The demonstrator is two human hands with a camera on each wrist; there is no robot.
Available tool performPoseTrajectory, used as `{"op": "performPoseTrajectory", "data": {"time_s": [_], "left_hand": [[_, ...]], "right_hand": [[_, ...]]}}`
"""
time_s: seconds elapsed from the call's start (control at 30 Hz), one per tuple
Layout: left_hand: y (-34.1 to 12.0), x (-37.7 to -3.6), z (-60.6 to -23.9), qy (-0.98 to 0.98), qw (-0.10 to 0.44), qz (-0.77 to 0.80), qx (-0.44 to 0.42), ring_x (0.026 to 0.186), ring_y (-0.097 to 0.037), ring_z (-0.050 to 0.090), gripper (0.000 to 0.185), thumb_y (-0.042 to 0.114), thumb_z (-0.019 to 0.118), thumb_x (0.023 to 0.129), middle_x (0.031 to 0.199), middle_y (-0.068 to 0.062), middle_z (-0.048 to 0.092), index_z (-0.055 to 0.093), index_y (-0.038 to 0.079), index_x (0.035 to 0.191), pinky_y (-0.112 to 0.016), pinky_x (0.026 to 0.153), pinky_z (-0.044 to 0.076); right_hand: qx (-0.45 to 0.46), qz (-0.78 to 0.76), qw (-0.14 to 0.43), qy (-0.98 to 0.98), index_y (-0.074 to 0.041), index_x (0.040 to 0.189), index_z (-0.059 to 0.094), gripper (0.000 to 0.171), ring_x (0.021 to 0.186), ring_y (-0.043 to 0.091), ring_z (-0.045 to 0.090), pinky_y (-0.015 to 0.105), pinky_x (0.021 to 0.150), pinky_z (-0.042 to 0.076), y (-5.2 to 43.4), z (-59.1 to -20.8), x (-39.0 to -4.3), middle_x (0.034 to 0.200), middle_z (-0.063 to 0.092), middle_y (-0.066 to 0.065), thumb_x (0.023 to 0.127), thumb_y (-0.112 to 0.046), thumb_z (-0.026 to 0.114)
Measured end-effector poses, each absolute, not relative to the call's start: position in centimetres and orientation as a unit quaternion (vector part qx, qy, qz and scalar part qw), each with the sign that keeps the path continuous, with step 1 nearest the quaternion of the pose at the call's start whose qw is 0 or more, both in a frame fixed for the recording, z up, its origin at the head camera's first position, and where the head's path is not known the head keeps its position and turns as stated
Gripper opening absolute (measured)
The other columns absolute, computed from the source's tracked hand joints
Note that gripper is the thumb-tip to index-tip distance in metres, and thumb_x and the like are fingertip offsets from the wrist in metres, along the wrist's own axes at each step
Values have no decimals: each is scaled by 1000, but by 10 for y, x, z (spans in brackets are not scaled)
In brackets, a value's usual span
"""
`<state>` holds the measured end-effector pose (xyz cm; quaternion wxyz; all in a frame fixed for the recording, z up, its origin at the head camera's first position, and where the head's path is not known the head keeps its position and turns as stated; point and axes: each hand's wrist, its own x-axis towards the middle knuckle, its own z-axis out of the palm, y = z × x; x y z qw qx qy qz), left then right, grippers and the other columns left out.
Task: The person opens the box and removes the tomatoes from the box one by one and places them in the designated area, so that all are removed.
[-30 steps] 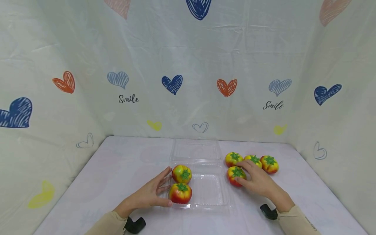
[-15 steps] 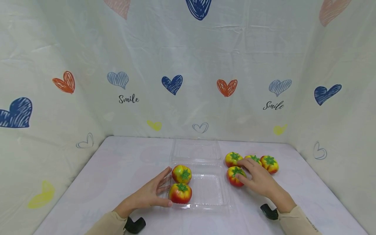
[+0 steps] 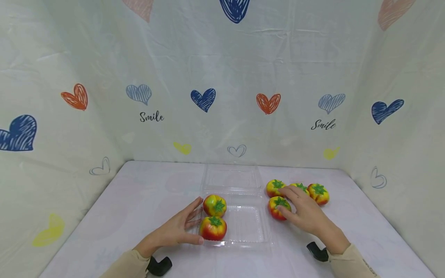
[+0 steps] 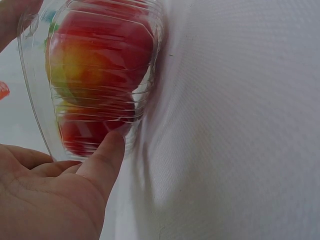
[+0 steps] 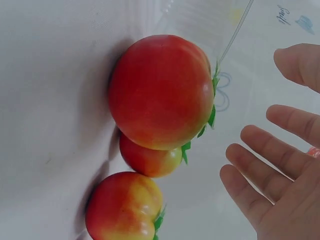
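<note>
Tomatoes, red-yellow with green tops: two (image 3: 214, 216) sit in your clear plastic clamshell tray (image 3: 250, 226); four remain right of it. Left hand (image 3: 175, 231) rests flat against the tray; right hand (image 3: 306, 212), fingers spread, seemingly touches the nearest loose tomato (image 3: 278, 207).

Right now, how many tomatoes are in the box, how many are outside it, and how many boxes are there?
Tomatoes in the clear box: 2
Tomatoes on the table: 4
Clear boxes: 1
Total: 7 things
</note>
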<state>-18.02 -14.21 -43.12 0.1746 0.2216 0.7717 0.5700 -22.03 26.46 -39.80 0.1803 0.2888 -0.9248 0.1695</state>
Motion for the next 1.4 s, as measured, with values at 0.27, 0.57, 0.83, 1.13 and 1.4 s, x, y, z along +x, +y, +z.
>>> {"op": "performPoseTrajectory", "data": {"time_s": [0.27, 0.57, 0.83, 1.13, 1.4], "left_hand": [[-142, -180, -431, 775, 168, 565, 225, 143, -34, 19, 114, 18, 83, 75, 160, -15, 2, 1, 7, 154, -30, 105, 38], [-142, -180, -429, 784, 169, 558, 213, 142, -34, 21, 113, 21, 82, 75, 160, -14, 3, 2, 7, 154, -31, 104, 38], [-143, -179, -431, 780, 171, 562, 214, 142, -35, 21, 113, 20, 83, 75, 160, -15, 4, 3, 8, 154, -31, 105, 38], [-142, -179, -430, 785, 164, 555, 220, 142, -34, 21, 114, 21, 83, 75, 159, -15, 4, 2, 7, 154, -32, 105, 38], [-142, -180, -432, 780, 168, 561, 222, 142, -35, 21, 113, 20, 82, 76, 159, -16, 3, 2, 7, 154, -31, 105, 38]], "right_hand": [[299, 168, 173, -923, -15, 128, 58, 49, 120, 30, 50, 54, 97, 45, 255, -394, -212, 125, 56, 2, 85, -33, 72], [337, 155, 193, -909, -21, 128, 58, 49, 116, 19, 53, 43, 95, 50, 239, -386, -203, 130, 55, -4, 83, -34, 74], [356, 153, 176, -905, -22, 126, 59, 49, 115, 15, 53, 40, 93, 51, 223, -377, -195, 128, 55, -5, 83, -37, 73], [396, 139, 153, -895, -22, 127, 59, 47, 116, 12, 52, 37, 96, 49, 201, -368, -193, 127, 56, -8, 88, -46, 64], [448, 122, 157, -872, -20, 127, 58, 45, 116, 11, 53, 35, 96, 49, 182, -363, -194, 125, 57, -7, 90, -45, 62]]}}
